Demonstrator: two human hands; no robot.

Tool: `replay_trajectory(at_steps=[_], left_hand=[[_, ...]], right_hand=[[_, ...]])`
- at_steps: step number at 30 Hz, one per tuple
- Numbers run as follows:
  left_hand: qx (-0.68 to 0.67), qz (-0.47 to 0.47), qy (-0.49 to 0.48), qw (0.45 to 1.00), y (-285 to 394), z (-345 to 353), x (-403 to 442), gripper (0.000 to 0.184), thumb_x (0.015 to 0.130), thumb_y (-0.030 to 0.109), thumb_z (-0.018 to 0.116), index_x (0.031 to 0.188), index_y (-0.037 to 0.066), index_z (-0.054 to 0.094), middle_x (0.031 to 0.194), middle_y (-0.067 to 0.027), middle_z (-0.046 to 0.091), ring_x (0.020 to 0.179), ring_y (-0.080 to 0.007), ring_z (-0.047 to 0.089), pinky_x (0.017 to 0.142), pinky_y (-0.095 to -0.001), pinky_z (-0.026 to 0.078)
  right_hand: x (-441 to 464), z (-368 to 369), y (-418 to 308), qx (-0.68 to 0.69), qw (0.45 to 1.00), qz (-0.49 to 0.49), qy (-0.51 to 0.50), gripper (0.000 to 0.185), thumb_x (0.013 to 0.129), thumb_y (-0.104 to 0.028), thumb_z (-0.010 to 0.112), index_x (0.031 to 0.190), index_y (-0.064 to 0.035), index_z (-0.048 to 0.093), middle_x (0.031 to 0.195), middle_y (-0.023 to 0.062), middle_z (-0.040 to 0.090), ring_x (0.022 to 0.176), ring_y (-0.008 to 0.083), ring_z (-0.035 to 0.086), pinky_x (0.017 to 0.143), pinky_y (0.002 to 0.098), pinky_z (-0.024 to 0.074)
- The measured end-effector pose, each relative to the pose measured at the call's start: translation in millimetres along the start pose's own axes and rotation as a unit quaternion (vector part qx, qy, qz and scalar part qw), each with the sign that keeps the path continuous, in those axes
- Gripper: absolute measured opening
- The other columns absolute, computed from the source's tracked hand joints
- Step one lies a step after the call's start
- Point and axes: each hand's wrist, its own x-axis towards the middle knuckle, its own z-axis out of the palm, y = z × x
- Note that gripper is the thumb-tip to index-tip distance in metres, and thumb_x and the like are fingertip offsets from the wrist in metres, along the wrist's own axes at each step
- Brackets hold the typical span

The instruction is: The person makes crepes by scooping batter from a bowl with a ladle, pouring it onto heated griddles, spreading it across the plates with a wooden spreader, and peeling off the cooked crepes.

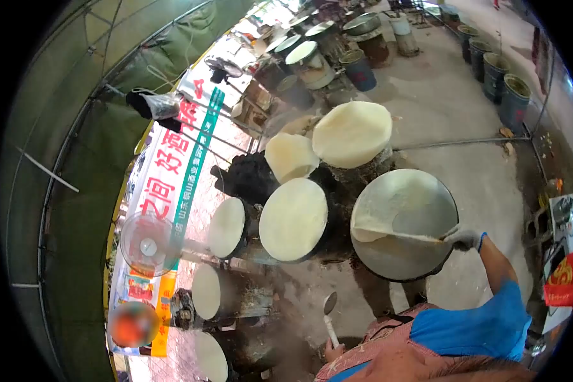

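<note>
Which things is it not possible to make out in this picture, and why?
Head view:
Red-orange round shape, lower left: blurred, so its identity is unclear.
End of the long thin pale strip: hidden by the grey-gloved right hand.
Finger placement of the left hand on the long-handled metal ladle: too small.
Contents of the dark cylindrical buckets, upper right: too small.

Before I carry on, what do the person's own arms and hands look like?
The right hand wears a grey glove with a blue edge at the wrist. A short blue sleeve covers the upper arm, leaving the forearm bare. The left hand shows small, with no glove that I can make out; its sleeve is unclear.
</note>
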Motion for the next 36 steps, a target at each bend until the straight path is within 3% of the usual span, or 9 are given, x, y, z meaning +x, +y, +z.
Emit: replay_trajectory(at_steps=[3,8,11,17,21,25,31,34,36], left_hand=[[-0.012,0.016,0.027,0.999,-8,-6,-11,0.068,0.075,-0.001,0.066,0.137,0.0,0.038,0.091,-0.0149,0.063,0.067,-0.0178,0.062,0.056,-0.0329,0.048],[0.119,0.11,0.06,0.985,-21,-9,-13,0.068,0.074,-0.003,0.064,0.137,0.011,0.043,0.098,-0.0095,0.062,0.069,-0.0144,0.059,0.06,-0.0322,0.048],[0.0,0.067,0.025,0.997,-5,-3,-32,0.066,0.074,-0.003,0.063,0.136,0.011,0.043,0.095,-0.01,0.062,0.067,-0.0147,0.058,0.059,-0.0311,0.048],[0.001,-0.008,0.047,0.999,15,-10,-51,0.067,0.075,0.0,0.065,0.137,0.011,0.042,0.09,-0.0118,0.063,0.063,-0.0153,0.058,0.054,-0.0329,0.048],[0.02,-0.026,0.076,0.997,-6,-16,-50,0.065,0.075,0.0,0.065,0.136,0.01,0.045,0.081,-0.0098,0.062,0.059,-0.015,0.056,0.05,-0.0327,0.046],[-0.049,-0.019,-0.011,0.999,41,-19,-77,0.069,0.078,0.0,0.063,0.141,0.012,0.037,0.073,-0.0088,0.058,0.054,-0.0139,0.052,0.046,-0.0309,0.041],[-0.094,-0.09,-0.018,0.991,76,-25,-99,0.07,0.081,-0.003,0.057,0.144,0.015,0.031,0.067,-0.0072,0.052,0.049,-0.0133,0.046,0.043,-0.0302,0.038],[-0.039,-0.046,-0.035,0.998,74,-47,-96,0.07,0.081,-0.004,0.056,0.143,0.014,0.031,0.066,-0.0073,0.052,0.048,-0.0141,0.046,0.042,-0.0303,0.037],[-0.034,-0.023,-0.059,0.997,61,-60,-81,0.071,0.08,-0.005,0.055,0.143,0.014,0.029,0.064,-0.0075,0.051,0.045,-0.0149,0.046,0.04,-0.0308,0.037]], right_hand=[[55,-10,-28,0.019,0.985,-0.129,0.11,0.023,0.072,-0.017,0.073,0.087,-0.0002,0.07,0.055,0.0014,0.053,0.045,0.0099,0.047,0.039,0.0266,0.034],[59,6,-32,-0.066,0.994,-0.079,-0.023,0.019,0.071,-0.018,0.073,0.079,-0.0004,0.068,0.056,0.0015,0.054,0.046,0.0101,0.047,0.041,0.0277,0.0357],[15,-6,-10,-0.087,0.992,0.039,-0.08,0.019,0.071,-0.018,0.073,0.078,-0.0009,0.068,0.056,0.003,0.054,0.043,0.0108,0.045,0.037,0.0295,0.0342],[93,-15,-34,-0.066,0.976,-0.206,0.038,0.019,0.073,-0.019,0.069,0.081,-0.0026,0.067,0.054,0.0028,0.053,0.042,0.011,0.045,0.036,0.0303,0.0347],[120,-21,-17,-0.243,0.944,-0.203,-0.095,0.016,0.072,-0.017,0.068,0.082,-0.0049,0.068,0.053,0.0019,0.051,0.041,0.0111,0.044,0.035,0.0305,0.033],[8,-40,-20,-0.155,0.979,0.083,-0.101,0.017,0.071,-0.017,0.068,0.083,-0.0051,0.07,0.052,0.0019,0.05,0.039,0.0117,0.043,0.034,0.0291,0.0306],[108,-15,-32,-0.206,0.962,-0.181,0.016,0.021,0.069,-0.019,0.07,0.081,-0.0018,0.069,0.054,0.0011,0.051,0.042,0.0112,0.043,0.038,0.0289,0.0332],[79,9,-32,-0.289,0.931,-0.216,-0.054,0.022,0.068,-0.021,0.07,0.08,-0.0021,0.069,0.054,0.001,0.051,0.044,0.011,0.044,0.04,0.0287,0.0348],[17,0,-30,-0.282,0.952,-0.097,-0.076,0.02,0.071,-0.024,0.068,0.084,-0.0078,0.07,0.053,0.0001,0.049,0.044,0.0093,0.043,0.039,0.0284,0.033]])
